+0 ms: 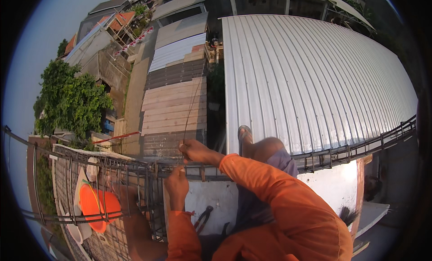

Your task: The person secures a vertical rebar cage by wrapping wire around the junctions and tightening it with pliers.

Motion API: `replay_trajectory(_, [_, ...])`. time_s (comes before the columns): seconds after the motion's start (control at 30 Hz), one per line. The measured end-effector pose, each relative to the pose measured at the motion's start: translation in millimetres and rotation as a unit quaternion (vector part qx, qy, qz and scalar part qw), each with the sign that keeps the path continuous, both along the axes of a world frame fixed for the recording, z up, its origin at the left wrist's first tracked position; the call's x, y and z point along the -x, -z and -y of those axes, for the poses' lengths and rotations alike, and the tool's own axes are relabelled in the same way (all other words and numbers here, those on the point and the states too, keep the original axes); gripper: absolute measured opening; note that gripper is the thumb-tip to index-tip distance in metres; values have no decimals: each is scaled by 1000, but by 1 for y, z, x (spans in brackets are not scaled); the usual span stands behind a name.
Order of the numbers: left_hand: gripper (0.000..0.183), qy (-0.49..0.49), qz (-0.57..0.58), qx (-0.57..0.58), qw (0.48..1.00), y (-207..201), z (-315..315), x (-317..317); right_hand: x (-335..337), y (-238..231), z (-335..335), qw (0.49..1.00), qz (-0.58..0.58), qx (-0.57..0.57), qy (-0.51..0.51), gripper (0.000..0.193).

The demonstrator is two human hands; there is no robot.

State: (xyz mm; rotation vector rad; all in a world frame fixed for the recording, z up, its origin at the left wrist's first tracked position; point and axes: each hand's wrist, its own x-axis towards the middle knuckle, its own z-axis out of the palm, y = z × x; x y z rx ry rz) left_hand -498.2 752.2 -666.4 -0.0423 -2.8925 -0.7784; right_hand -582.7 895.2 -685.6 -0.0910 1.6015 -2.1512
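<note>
The right hand's [196, 152] grip pinches a thin dark wire [186, 125] that runs up toward the far side, while the left hand [177, 185] is curled just nearer, its hold on the wire impossible to tell. Both work at the steel bar cage [154, 168], where a firm pinch close to the bars should best control the springy length; pincers [204, 218] lie nearer, to the right.
</note>
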Motion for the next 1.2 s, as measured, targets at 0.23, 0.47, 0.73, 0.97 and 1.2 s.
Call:
replay_trajectory(0.23, [18, 50, 19, -98, 994, 7, 7, -5, 0, 0, -9, 997, -51, -9, -55, 23])
replay_trajectory(0.47, [21, 26, 84, -218, 972, 16, 18, 2, 5, 11, -4, 994, -15, 95, -57, 21])
replay_trajectory(0.73, [19, 26, 80, -259, 962, 4, 19, -1, 2, 5, -2, 994, -28, 79, -76, 23])
replay_trajectory(0.97, [18, 13, 87, -255, 963, 9, 18, -1, -2, 3, -1, 994, -73, 49, -70, 23])
replay_trajectory(1.2, [17, -7, 79, -290, 954, 6, 15, -3, -2, 6, 4, 994, -71, 50, -69, 26])
